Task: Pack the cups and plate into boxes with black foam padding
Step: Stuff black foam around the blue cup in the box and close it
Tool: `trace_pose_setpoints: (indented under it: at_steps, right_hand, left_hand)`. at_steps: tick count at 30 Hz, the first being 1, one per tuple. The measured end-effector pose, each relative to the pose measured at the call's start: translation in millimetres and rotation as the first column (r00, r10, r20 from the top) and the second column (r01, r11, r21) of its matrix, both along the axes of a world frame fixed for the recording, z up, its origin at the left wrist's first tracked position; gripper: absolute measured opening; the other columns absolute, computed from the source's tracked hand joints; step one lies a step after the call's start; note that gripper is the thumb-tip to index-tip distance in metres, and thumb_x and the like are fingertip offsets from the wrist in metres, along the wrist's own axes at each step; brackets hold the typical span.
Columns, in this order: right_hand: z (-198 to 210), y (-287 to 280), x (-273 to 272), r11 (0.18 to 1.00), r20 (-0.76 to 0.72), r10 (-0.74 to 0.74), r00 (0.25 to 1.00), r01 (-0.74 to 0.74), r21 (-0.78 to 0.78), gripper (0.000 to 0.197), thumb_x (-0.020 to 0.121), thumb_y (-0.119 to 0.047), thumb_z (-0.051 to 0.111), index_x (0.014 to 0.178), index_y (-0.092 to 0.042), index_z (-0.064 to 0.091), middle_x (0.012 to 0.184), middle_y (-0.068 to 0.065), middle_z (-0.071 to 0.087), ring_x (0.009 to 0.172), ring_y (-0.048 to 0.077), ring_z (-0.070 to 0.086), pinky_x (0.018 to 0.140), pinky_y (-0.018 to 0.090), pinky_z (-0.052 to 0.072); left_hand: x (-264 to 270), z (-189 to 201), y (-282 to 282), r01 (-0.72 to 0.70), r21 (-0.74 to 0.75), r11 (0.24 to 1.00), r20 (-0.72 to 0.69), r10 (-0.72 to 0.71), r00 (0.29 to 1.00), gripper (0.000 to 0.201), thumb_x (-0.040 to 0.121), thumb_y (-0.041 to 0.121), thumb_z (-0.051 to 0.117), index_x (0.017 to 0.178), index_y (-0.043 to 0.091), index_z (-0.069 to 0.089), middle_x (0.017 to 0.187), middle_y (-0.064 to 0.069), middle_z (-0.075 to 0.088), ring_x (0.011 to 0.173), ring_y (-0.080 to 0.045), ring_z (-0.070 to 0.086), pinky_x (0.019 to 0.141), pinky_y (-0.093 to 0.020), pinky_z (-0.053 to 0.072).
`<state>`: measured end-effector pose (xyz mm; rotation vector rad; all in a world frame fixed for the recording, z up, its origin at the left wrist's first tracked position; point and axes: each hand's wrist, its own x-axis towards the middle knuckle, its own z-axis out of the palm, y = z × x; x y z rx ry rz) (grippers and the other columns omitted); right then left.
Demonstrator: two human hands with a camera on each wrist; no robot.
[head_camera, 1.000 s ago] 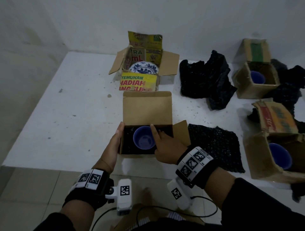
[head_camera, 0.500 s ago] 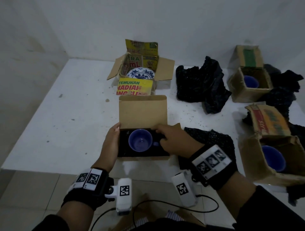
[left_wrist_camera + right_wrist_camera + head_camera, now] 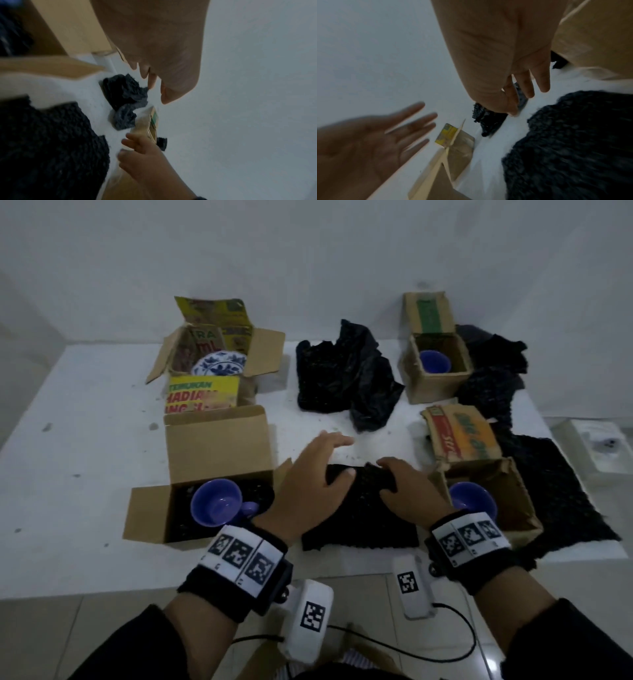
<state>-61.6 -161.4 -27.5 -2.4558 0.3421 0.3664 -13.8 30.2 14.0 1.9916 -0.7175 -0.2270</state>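
Note:
A blue cup (image 3: 215,505) sits on black padding inside the near open cardboard box (image 3: 219,446). Just right of that box a black foam sheet (image 3: 359,515) lies flat on the table. My left hand (image 3: 329,457) hovers over the sheet's left part with fingers spread and its thumb touching the foam. My right hand (image 3: 387,477) pinches the sheet's raised far edge between thumb and fingers. The left wrist view shows the same foam sheet (image 3: 51,142), and the right wrist view shows it (image 3: 573,142) below my right hand. A blue-patterned plate (image 3: 219,364) stands in the far printed box.
Two more boxes on the right each hold a blue cup, one far (image 3: 434,361) and one near (image 3: 472,501). A crumpled foam pile (image 3: 346,374) lies at the back middle. More foam (image 3: 555,498) spreads along the right edge. The white table (image 3: 85,440) ends near me.
Both hands have left the near box with the cup and moved right onto the foam sheet. My right hand has taken hold of its far edge.

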Motion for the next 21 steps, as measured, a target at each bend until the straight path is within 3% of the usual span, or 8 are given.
trace_pose_setpoints:
  at_steps: [4, 7, 9, 12, 16, 21]
  right_hand:
    - [-40.0, -3.4, -13.8, 0.995, -0.004, 0.088, 0.996, -0.088, -0.054, 0.067, 0.084, -0.023, 0.06, 0.143, -0.019, 0.03, 0.145, 0.007, 0.039, 0.131, 0.027, 0.039, 0.099, 0.041, 0.045]
    - [-56.8, -1.2, -23.9, 0.973, -0.108, 0.139, 0.984, -0.156, -0.168, 0.081, 0.087, -0.029, 0.061, 0.15, -0.024, 0.01, 0.157, 0.005, 0.013, 0.144, 0.029, 0.015, 0.107, 0.045, 0.038]
    - [-63.2, 0.9, -28.2, 0.953, -0.173, 0.174, 0.969, -0.211, -0.219, 0.077, 0.09, -0.032, 0.057, 0.15, -0.027, 0.008, 0.158, 0.004, 0.006, 0.145, 0.031, 0.007, 0.11, 0.046, 0.034]
    - [-68.4, 3.3, -28.1, 0.931, -0.178, 0.182, 0.967, -0.228, -0.286, 0.064, 0.095, -0.031, 0.048, 0.15, -0.029, 0.015, 0.159, 0.003, 0.006, 0.145, 0.031, 0.005, 0.111, 0.045, 0.032]
    - [-68.5, 1.9, -23.3, 0.947, -0.128, 0.15, 0.98, -0.179, -0.266, 0.05, 0.099, -0.025, 0.039, 0.147, -0.03, 0.027, 0.158, 0.002, 0.012, 0.145, 0.029, 0.01, 0.106, 0.042, 0.038]
    - [-54.5, 1.9, -19.0, 0.986, 0.122, -0.02, 0.992, 0.04, -0.165, 0.037, 0.095, -0.02, 0.044, 0.129, -0.025, 0.055, 0.149, 0.01, 0.035, 0.134, 0.031, 0.032, 0.101, 0.042, 0.042]
  left_hand:
    - [-13.7, -25.3, -39.9, 0.189, 0.176, 0.966, -0.102, -0.173, 0.98, 0.045, 0.091, 0.021, 0.057, 0.134, 0.018, 0.042, 0.139, -0.001, 0.044, 0.129, -0.015, 0.039, 0.106, -0.026, 0.034]
    - [-13.6, -60.8, -45.7, 0.17, 0.407, 0.898, -0.115, -0.134, 0.984, 0.054, 0.087, 0.024, 0.061, 0.136, 0.019, 0.038, 0.139, -0.003, 0.043, 0.127, -0.021, 0.041, 0.104, -0.035, 0.039]
    - [-13.2, -80.7, -42.8, 0.13, 0.574, 0.808, -0.118, -0.075, 0.99, 0.059, 0.085, 0.026, 0.062, 0.137, 0.02, 0.036, 0.137, -0.007, 0.043, 0.123, -0.026, 0.043, 0.099, -0.039, 0.043]
    - [-16.0, -98.0, -41.5, 0.084, 0.705, 0.704, -0.063, -0.055, 0.996, 0.058, 0.084, 0.03, 0.061, 0.136, 0.024, 0.036, 0.134, -0.009, 0.043, 0.119, -0.03, 0.041, 0.094, -0.04, 0.045]
    - [-18.7, -106.4, -48.4, 0.041, 0.73, 0.683, -0.015, -0.043, 0.999, 0.057, 0.085, 0.035, 0.058, 0.137, 0.025, 0.039, 0.139, -0.009, 0.036, 0.125, -0.032, 0.033, 0.097, -0.04, 0.042]
    - [-18.4, -98.0, -56.0, -0.061, 0.734, 0.677, 0.065, 0.02, 0.998, 0.059, 0.083, 0.049, 0.055, 0.136, 0.029, 0.039, 0.147, -0.006, 0.029, 0.133, -0.031, 0.027, 0.106, -0.045, 0.028]
